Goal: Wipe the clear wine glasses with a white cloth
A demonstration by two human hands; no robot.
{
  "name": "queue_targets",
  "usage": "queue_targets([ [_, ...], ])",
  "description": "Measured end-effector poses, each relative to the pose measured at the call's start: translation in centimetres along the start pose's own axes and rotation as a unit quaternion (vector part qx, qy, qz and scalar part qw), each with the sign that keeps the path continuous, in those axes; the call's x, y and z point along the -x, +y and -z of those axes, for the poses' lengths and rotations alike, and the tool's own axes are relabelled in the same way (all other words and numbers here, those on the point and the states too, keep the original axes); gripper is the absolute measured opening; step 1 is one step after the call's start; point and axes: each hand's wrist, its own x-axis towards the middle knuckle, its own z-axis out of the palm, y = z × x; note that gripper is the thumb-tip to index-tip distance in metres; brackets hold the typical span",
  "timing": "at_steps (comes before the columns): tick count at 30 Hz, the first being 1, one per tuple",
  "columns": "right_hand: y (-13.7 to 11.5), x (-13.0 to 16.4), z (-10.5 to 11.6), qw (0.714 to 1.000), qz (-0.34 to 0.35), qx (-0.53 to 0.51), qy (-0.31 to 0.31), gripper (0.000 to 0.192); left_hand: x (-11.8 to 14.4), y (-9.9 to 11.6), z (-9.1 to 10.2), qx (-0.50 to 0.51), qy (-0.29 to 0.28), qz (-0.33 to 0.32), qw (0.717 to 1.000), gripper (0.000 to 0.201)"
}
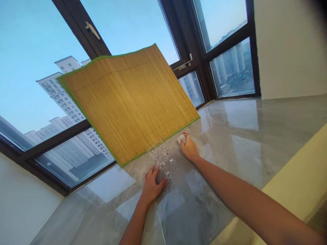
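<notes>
A group of clear stemmed glasses stands on the grey marble-look windowsill. Their thin outlines are faint, so I cannot tell how many there are. My left hand rests just in front of them with its thumb and fingers apart, holding nothing that shows. Beyond the glasses to the right, my right hand is closed on a crumpled white cloth, pressed low against the sill. Whether it is fabric or paper is too small to tell.
A bamboo mat with green edging leans against the window right behind the glasses. Dark window frames surround the sill, with a handle at upper left. A yellowish front edge runs along the right.
</notes>
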Motion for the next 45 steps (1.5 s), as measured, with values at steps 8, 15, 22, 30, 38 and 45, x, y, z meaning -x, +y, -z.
queue_targets([
  [8,0.0,-0.1,-0.3,1.0,0.001,-0.009,0.023,0.045,-2.8,-0.5,-0.3,-0.055,-0.014,-0.021,0.998,0.065],
  [15,0.1,-0.2,-0.5,1.0,-0.003,-0.011,0.02,0.046,-2.4,-0.1,0.1,-0.036,0.021,-0.052,0.998,0.057],
  [22,0.1,-0.2,-0.6,1.0,0.008,-0.016,0.026,0.046,-2.2,-0.1,0.5,-0.016,-0.013,-0.117,0.993,0.054],
  [30,0.0,-0.1,-0.6,1.0,0.012,-0.004,0.016,0.045,-2.9,0.4,0.7,-0.044,-0.114,-0.086,0.989,0.068],
  [38,-0.1,-0.1,-0.5,1.0,0.006,0.005,0.01,0.045,-3.6,0.7,0.7,-0.053,-0.132,-0.054,0.988,0.075],
  [45,-0.3,-0.1,-0.2,1.0,0.016,-0.002,0.011,0.045,-4.2,0.5,0.4,-0.039,-0.12,-0.059,0.99,0.077],
])
